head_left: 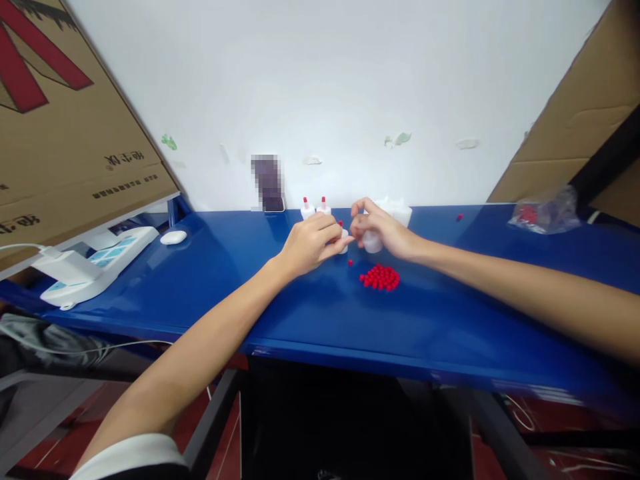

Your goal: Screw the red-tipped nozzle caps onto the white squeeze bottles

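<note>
My left hand is closed around a small white squeeze bottle with a red tip, most of it hidden by the fingers. Just to its right, my right hand curls round a translucent white bottle; its fingertips blur a little near the left thumb. Below the hands lies a heap of small red caps, with a single red cap apart from it. Two white bottles with red tips, one on the left and one on the right, stand behind my left hand.
More white bottles stand by the wall behind my right hand. A stray red cap and a clear plastic bag with red pieces lie to the right. Left are a phone, a white case and a power strip.
</note>
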Tool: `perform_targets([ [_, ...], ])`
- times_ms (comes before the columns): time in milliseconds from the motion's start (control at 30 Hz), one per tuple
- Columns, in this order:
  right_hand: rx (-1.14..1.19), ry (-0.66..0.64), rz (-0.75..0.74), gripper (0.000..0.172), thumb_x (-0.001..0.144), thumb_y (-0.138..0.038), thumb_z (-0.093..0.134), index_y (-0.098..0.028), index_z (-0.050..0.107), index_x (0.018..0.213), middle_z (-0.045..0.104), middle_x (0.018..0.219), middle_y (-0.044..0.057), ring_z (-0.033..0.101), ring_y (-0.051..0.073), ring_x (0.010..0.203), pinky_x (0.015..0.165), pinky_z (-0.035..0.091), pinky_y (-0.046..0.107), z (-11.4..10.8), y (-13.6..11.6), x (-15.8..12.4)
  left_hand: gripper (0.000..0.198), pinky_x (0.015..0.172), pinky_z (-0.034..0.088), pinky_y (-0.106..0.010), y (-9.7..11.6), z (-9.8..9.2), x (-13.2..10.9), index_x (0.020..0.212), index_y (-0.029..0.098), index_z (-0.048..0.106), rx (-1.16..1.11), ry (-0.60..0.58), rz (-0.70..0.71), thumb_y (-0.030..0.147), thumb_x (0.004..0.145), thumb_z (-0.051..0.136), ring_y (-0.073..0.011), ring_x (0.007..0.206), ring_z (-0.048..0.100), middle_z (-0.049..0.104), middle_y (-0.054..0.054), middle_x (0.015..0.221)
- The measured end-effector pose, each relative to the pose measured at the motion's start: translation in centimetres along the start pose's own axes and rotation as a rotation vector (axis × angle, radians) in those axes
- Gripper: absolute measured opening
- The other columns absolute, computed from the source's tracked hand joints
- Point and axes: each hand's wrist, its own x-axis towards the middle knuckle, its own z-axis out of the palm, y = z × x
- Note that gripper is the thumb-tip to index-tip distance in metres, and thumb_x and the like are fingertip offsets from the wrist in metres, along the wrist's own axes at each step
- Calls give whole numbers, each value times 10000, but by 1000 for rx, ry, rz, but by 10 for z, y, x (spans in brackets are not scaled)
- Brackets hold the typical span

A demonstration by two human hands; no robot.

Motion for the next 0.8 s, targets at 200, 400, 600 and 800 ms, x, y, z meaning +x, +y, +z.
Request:
perform_targets([
  [200,-322,-217,-70,356,699,-148,567,-255,352,962,430,917,12,401,175,752,672,389,372,-6,2,-9,538,598,404,-284,2,0,0,716,194,563,-28,-69,4,508,1115,386,-136,614,533,602,-8,639],
  [400,-479,-274,-51,308,757,-170,576,-250,384,985,492,948,37,441,194,767,676,411,383,-16,10,-13,565,588,382,-287,0,-1,-2,706,191,563,-55,-114,-55,531,1114,369,-136,615,532,604,-18,655],
  [600,-732,-191,-239,280,790,-236,614,-226,527,1055,651,1086,95,593,251,914,807,452,411,-19,-2,-14,538,572,359,-286,1,-3,-2,698,193,564,-91,-116,-81,512,1105,412,-130,582,510,596,-13,645],
  [800,-1065,-80,-77,188,846,-411,637,-224,630,834,627,692,39,549,210,641,668,346,366,-29,-35,-18,524,566,363,-280,2,-2,-2,692,191,567,-119,-136,-126,506,1093,447,-124,569,508,582,-6,631],
])
